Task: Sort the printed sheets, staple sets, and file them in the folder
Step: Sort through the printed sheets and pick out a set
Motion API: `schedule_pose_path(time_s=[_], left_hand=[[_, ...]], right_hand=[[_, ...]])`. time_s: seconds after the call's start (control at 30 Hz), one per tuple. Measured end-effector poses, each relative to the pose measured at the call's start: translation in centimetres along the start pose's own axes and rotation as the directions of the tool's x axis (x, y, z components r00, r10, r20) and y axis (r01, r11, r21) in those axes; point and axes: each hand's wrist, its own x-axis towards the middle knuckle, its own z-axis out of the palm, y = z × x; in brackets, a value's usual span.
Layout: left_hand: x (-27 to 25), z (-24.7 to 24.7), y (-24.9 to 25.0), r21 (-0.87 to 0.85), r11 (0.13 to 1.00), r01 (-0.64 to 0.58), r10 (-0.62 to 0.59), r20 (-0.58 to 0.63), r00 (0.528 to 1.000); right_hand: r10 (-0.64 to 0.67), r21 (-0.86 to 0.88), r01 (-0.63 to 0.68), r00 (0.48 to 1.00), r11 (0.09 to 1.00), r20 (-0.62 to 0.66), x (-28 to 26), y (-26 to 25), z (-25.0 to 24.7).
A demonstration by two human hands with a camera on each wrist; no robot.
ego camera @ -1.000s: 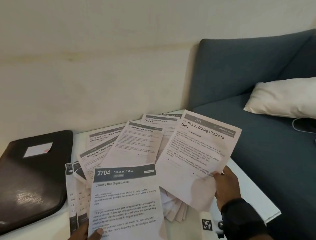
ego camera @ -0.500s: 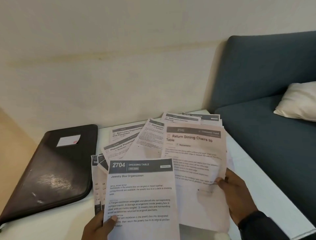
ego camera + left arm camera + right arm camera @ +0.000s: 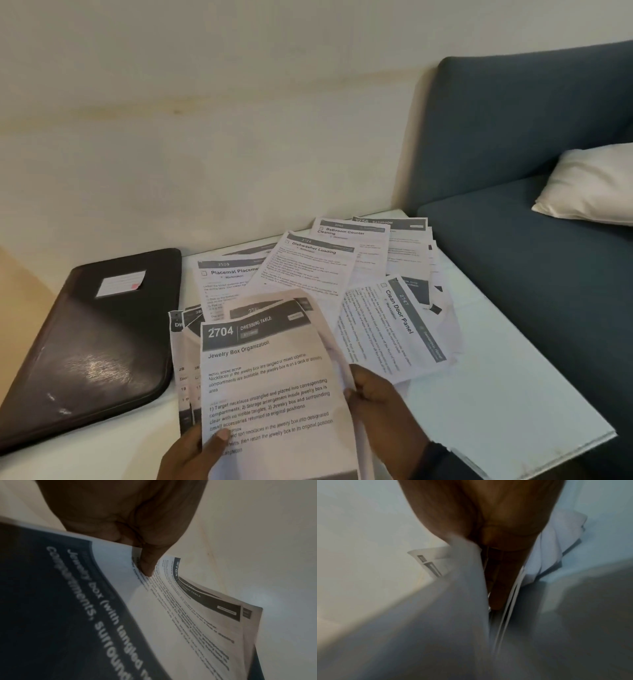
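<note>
1. Head view: our left hand (image 3: 191, 455) pinches the Jewelry Box sheet (image 3: 270, 387), thumb on top.
2. Our right hand (image 3: 383, 404) now grips a 2nd sheet behind it; before, that "Return Dining Chairs" pg was held apart at right.
3. Clean Door Panel sheet (image 3: 394, 329) newly uncovered on table (image 3: 496, 394).
4. Folder (image 3: 92, 342) shut, left of the spread.

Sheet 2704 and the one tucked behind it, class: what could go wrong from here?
1. The left hand pinches sheet 2704 by one corner only; that grip may let it droop or crease.
2. The right hand could gather unrelated pages.
3. The loose sheets fan toward the table edge and might slide off.
</note>
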Motion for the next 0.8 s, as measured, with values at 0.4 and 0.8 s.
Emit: schedule_pose_path(time_s=[0.4, 0.8], left_hand=[[0.4, 1.1, 0.1, -0.195, 0.981, 0.016, -0.029, -0.063, 0.998], [0.7, 1.7, -1.5, -0.158, 0.987, -0.042, 0.037, -0.035, 0.999]], right_hand=[[0.128, -0.240, -0.125, 0.992, 0.963, -0.002, -0.3, 0.5, 1.0], [0.069, -0.364, -0.068, 0.998, 0.929, -0.010, -0.1, 0.3, 0.9]])
